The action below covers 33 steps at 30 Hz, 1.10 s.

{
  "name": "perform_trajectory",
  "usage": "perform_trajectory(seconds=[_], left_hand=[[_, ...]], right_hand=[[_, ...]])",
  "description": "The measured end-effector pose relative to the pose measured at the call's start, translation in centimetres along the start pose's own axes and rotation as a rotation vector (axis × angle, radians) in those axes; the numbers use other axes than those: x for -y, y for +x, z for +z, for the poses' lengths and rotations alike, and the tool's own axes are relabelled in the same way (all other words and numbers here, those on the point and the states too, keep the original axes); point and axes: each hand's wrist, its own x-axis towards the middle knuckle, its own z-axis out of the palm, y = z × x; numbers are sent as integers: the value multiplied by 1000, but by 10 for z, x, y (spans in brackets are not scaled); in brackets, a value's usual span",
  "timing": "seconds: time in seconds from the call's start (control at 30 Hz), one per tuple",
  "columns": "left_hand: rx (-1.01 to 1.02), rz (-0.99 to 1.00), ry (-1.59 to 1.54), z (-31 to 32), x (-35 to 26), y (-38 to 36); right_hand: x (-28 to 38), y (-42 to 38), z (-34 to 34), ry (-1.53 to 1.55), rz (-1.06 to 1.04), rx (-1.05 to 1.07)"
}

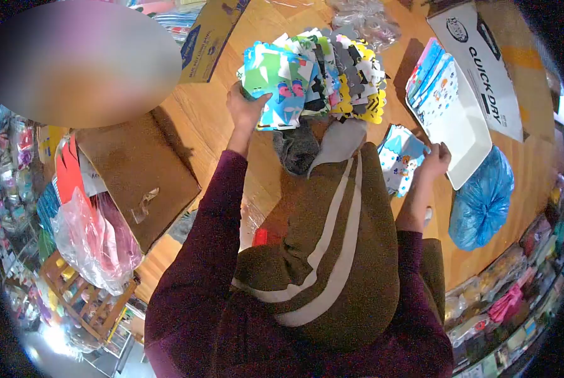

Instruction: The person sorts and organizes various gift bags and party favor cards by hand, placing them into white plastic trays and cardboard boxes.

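My left hand [247,108] grips the near left edge of a blue and green printed piece [280,88] with pink figures, thumb on top. This piece lies at the left end of a long overlapping row of printed pieces [357,79] in grey, yellow, black and white, some with wavy edges. Lower right, my right hand [434,160] has its fingers closed at the edge of a folded white and blue printed piece [400,157] with small animal figures. Beside that hand stands a white plastic tray [469,135] with similar printed pieces [434,82] in its far end.
A blue plastic bag [482,201] sits right of the tray, near a flattened "QUICK DRY" carton [480,63]. To the left are a brown cardboard box [134,176] and a clear bag with pink contents [96,239]. Crumpled clear plastic [365,22] lies beyond the row.
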Motion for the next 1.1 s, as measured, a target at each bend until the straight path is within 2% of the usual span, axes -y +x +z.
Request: perform_trajectory(seconds=[0.03,0.1,0.17,0.2,0.23,0.27,0.3,0.37,0.43,0.47,0.57,0.67,0.7,0.8,0.9,0.97,1.0,1.07,1.1], left_hand=[[-13,49,32,-1,0,-2],[-36,127,14,-5,-3,-6],[-25,162,-58,0,7,-4],[85,68,-37,-7,-4,-5],[74,116,-233,-3,1,-8],[101,47,-380,3,8,-5],[167,-49,-308,-5,-7,-10],[159,-99,-347,-8,-15,-14],[148,-71,-349,-9,-21,-13],[126,-47,-345,-14,-26,-14],[145,-54,-309,-27,-47,-21],[292,-61,-665,-33,-55,-21],[274,-57,-660,-36,-59,-21],[370,-64,-825,-38,-72,-24],[421,-24,-859,-43,-96,-31],[446,-16,-881,-43,-106,-34],[467,-11,-902,-43,-111,-35],[502,-10,-959,-41,-119,-39],[531,-9,-1013,-39,-122,-39]], right_hand=[[-15,-3,0,-88,-82,23],[19,-37,5,8,15,20],[10,-44,-2,-71,-50,-44],[5,-45,-6,-5,-1,-68],[3,-44,-12,70,41,-90],[3,-42,-19,57,37,-133],[3,-42,-22,96,76,-152],[6,-44,-31,135,119,-171],[13,-40,-37,89,104,-182],[-24,-23,-49,-69,-56,-145],[7,-29,-40,151,89,-115],[26,-35,-22,201,152,-39],[31,-38,-14,212,154,-24],[41,-55,10,215,131,216],[51,-76,41,102,-72,427],[93,-95,57,188,16,616],[100,-99,66,188,15,612],[110,-100,83,391,88,817],[117,-101,85,391,85,812]])
